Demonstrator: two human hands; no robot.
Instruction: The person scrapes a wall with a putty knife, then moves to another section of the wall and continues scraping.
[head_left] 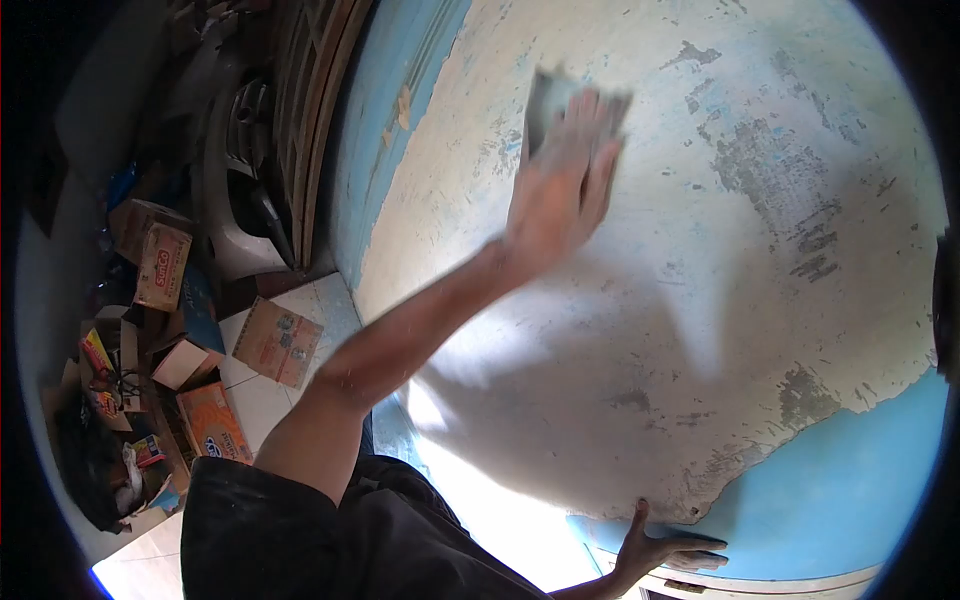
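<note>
My left hand [565, 175] is raised high and pressed flat over a grey sheet of sandpaper [543, 105] against the wall [600, 320]. Motion blurs the hand and the sheet, whose corners stick out past the fingers. The wall's surface is whitish and stripped, with grey bare patches [765, 170] to the right of this hand. Lower down, my right hand [660, 552] rests on the blue painted part [840, 480], fingers spread and thumb up, near the ragged edge of the stripped area. Nothing shows in it.
Cardboard boxes [163, 265] and other clutter are piled on the floor at the left. A flattened piece of cardboard [278, 342] lies on the white tiles. Behind them stand a vehicle's silver bodywork [225, 220] and a wooden frame [305, 130]. A pale ledge [800, 588] runs below the blue paint.
</note>
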